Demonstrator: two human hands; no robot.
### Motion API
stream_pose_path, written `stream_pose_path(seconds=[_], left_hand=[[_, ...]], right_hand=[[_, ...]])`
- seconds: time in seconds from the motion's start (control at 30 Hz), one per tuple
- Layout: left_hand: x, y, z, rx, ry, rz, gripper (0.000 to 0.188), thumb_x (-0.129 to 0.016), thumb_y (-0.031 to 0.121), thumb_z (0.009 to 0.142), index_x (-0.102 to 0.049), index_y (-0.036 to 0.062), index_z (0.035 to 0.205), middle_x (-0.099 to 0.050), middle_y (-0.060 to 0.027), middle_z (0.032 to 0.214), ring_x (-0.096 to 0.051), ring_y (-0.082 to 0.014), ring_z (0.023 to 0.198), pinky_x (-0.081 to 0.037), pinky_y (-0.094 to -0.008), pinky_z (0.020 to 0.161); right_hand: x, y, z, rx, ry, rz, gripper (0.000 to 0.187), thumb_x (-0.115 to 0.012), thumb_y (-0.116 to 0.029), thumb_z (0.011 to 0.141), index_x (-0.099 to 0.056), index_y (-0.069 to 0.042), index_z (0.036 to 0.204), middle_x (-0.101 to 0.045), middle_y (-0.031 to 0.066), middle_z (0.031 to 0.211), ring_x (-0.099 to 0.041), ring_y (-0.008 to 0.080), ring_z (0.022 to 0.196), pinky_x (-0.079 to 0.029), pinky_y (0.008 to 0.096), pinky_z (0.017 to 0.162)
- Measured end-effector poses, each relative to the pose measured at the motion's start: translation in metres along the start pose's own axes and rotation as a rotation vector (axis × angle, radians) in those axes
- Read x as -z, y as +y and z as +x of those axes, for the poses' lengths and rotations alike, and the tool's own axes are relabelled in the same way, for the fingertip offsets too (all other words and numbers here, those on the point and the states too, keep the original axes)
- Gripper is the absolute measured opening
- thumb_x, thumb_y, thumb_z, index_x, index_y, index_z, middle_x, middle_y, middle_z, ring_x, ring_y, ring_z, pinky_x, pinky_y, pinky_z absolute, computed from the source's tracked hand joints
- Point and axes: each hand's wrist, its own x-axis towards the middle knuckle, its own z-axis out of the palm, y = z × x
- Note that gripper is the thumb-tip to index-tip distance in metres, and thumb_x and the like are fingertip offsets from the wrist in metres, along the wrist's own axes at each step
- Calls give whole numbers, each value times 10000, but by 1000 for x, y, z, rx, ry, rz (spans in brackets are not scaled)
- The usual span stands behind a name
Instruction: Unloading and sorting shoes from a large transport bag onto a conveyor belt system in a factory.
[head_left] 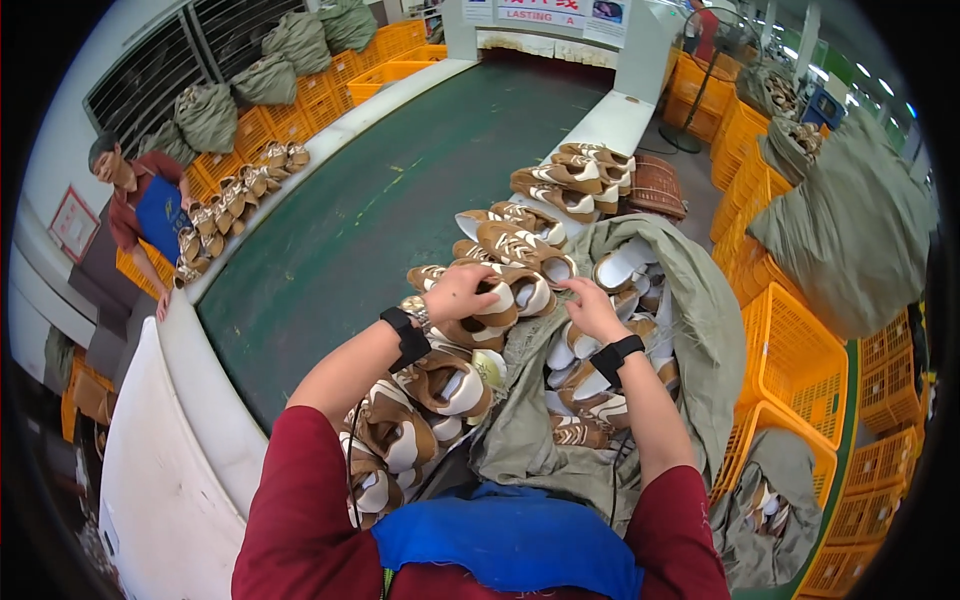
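My left hand (458,293) rests on a brown and white shoe (497,305) at the edge of the green conveyor belt (380,200), fingers curled over it. My right hand (592,308) reaches into an open grey-green sack (700,330) full of similar shoes, fingers bent on a white and brown shoe (573,345). Rows of the same shoes (530,240) line the belt's right edge, and more (420,400) lie stacked near my chest. Both wrists wear black bands.
Another person (135,200) in a red shirt and blue apron stands at the far left by a row of shoes (240,190). Orange crates (790,370) and stuffed grey sacks (850,220) surround the belt. A white machine housing (560,30) spans the belt's far end.
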Motion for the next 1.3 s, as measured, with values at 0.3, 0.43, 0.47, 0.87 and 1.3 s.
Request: stream_pose_path(seconds=[0.3, 0.43, 0.47, 0.87, 1.3], left_hand=[[57, 90, -72, 44, -69, -78, 373, -617, 187, 797, -538, 19, 1120, -594, -136, 1032, -575, -271, 946, -453, -353, 825], [57, 157, -135, -79, -205, -82, 400, -663, 153, 748, -539, 31, 1109, -584, -126, 1005, -547, -287, 933, -436, -375, 823], [49, 167, -144, -205, -249, -96, 422, -670, 165, 748, -530, 20, 1120, -577, -129, 1015, -542, -284, 921, -431, -371, 824], [-213, 120, -145, -101, -321, 190, 466, -653, 299, 751, -529, 121, 1163, -406, -131, 1298, -309, -357, 1246, -267, -505, 1010], [-232, 143, -115, -54, -314, 199, 337, -624, 331, 763, -608, 62, 967, -568, -111, 1033, -507, -275, 1008, -328, -401, 960]], right_hand=[[48, 58, -99, -141, 214, 72, 273, -567, -80, 756, -603, -56, 1026, -632, 149, 874, -608, 279, 738, -479, 335, 669], [30, 101, -184, -305, 188, -218, 261, -553, -83, 741, -608, -54, 995, -615, 160, 823, -592, 323, 739, -478, 400, 700], [18, 106, -203, -361, 52, -379, 290, -557, -82, 727, -603, -66, 1013, -607, 156, 866, -568, 343, 793, -462, 420, 744], [55, 150, -256, -201, 219, -129, 450, -627, -86, 711, -536, -34, 1148, -536, 233, 1109, -514, 372, 1020, -402, 356, 901], [-3, 67, -272, 29, -38, -313, 145, -535, -153, 752, -612, -45, 808, -627, 162, 808, -598, 322, 754, -455, 442, 720]])
